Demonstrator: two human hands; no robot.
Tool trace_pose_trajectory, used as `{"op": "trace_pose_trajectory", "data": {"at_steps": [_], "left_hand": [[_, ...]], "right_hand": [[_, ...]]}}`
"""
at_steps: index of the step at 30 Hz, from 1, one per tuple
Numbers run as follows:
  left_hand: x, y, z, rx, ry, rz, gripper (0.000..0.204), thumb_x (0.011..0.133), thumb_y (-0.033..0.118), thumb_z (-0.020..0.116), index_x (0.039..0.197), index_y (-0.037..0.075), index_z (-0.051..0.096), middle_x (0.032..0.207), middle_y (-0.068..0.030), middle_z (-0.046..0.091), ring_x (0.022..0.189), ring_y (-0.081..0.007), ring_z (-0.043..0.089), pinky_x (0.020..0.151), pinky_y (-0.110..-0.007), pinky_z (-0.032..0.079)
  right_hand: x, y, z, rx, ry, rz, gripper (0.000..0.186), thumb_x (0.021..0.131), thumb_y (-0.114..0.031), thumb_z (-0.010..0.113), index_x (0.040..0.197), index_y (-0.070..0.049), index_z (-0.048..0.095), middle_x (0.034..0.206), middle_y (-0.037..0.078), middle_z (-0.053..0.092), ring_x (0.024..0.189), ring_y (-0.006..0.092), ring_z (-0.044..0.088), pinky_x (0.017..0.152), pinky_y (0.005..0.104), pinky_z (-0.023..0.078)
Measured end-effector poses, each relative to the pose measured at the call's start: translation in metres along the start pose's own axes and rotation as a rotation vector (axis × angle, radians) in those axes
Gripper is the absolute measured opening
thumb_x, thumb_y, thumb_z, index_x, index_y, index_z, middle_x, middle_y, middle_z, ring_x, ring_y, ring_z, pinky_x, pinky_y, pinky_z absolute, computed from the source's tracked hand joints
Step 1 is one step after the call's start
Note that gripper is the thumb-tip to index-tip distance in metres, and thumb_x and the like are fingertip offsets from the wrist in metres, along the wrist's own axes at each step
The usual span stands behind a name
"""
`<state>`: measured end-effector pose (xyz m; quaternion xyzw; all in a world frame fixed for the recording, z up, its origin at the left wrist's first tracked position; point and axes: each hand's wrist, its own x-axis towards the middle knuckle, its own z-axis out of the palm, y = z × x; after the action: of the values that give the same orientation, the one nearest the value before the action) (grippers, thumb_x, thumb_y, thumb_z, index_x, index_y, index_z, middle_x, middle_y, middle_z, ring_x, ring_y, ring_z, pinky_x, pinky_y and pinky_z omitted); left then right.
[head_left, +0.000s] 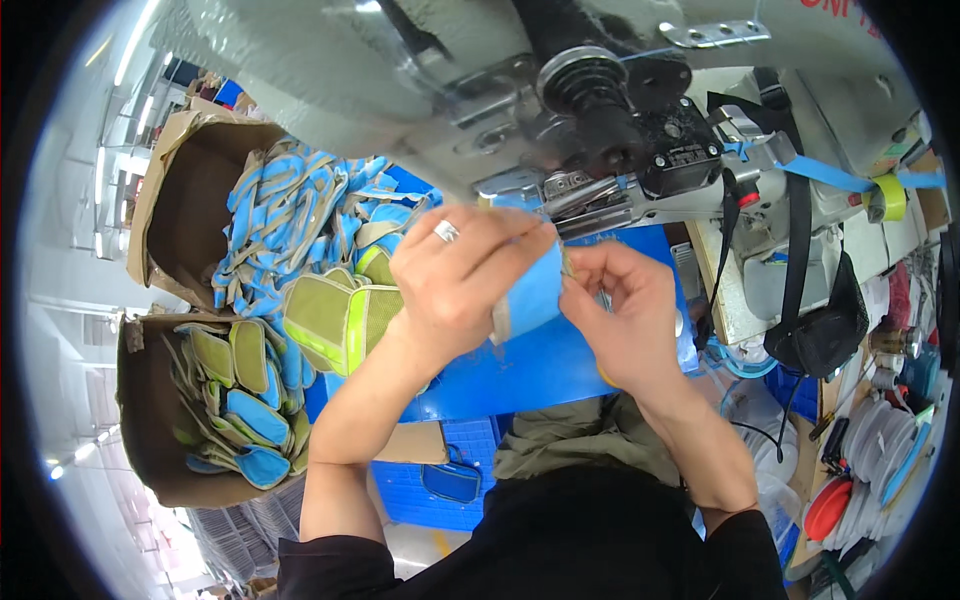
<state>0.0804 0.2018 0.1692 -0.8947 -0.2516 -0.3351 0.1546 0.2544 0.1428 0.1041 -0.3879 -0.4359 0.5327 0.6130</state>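
Note:
A small blue fabric piece with a beige edge (532, 292) is held between my two hands, just in front of the sewing machine (590, 130). My left hand (462, 275), with a ring on one finger, is closed on its left side, close to the machine's metal guide (595, 205). On the right side, thumb and fingers of my right hand (625, 310) pinch the piece's edge. Olive-green mesh pieces with bright yellow-green trim (345, 318) lie beside my left wrist on the blue work surface (500, 385). My left fingers partly cover the fabric.
A tangled heap of blue and beige strips (290, 225) lies at the left, by an open cardboard box (185, 210). Another box (150, 440) holds green and blue pieces. Blue tape (825, 173) runs from a yellow roll (886, 198). Black straps (795, 250) hang at the right.

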Motion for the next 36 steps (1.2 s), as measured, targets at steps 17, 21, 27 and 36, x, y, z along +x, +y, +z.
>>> {"op": "trace_pose_trajectory", "data": {"at_steps": [17, 21, 27, 36], "left_hand": [[-0.018, 0.009, 0.012, -0.237, 0.144, -0.222, 0.027, 0.073, 0.009, 0.086, 0.099, 0.006, 0.078, 0.098, -0.0102, 0.077, 0.087, -0.0257, 0.075, 0.086, -0.04, 0.058], [-0.019, 0.013, 0.011, -0.255, 0.151, -0.266, 0.023, 0.078, 0.007, 0.085, 0.098, 0.002, 0.076, 0.098, -0.0119, 0.078, 0.088, -0.0255, 0.075, 0.091, -0.043, 0.058], [-0.025, 0.014, 0.007, -0.354, 0.174, -0.359, 0.026, 0.079, 0.003, 0.082, 0.104, -0.001, 0.074, 0.097, -0.015, 0.077, 0.086, -0.0256, 0.073, 0.095, -0.048, 0.058], [-0.016, 0.018, -0.006, -0.079, 0.016, -0.037, 0.031, 0.072, 0.009, 0.083, 0.103, 0.004, 0.08, 0.097, -0.0104, 0.077, 0.093, -0.0256, 0.075, 0.095, -0.048, 0.058]], "right_hand": [[-0.039, 0.007, 0.013, -0.083, -0.003, -0.165, 0.039, 0.087, -0.015, 0.081, 0.118, -0.001, 0.062, 0.098, 0.012, 0.071, 0.087, 0.0228, 0.07, 0.079, 0.034, 0.055], [-0.032, 0.0, 0.004, -0.118, -0.14, -0.119, 0.036, 0.086, -0.015, 0.081, 0.115, -0.004, 0.063, 0.086, 0.009, 0.066, 0.077, 0.0194, 0.066, 0.069, 0.0337, 0.052], [-0.031, -0.009, 0.024, -0.069, 0.143, -0.248, 0.017, 0.086, -0.016, 0.08, 0.092, -0.005, 0.068, 0.065, 0.004, 0.057, 0.057, 0.0177, 0.058, 0.055, 0.0348, 0.045], [-0.037, -0.029, 0.006, -0.001, -0.199, -0.005, 0.027, 0.09, -0.02, 0.076, 0.073, -0.004, 0.063, 0.055, 0.005, 0.055, 0.048, 0.0115, 0.049, 0.047, 0.0321, 0.035]]}}
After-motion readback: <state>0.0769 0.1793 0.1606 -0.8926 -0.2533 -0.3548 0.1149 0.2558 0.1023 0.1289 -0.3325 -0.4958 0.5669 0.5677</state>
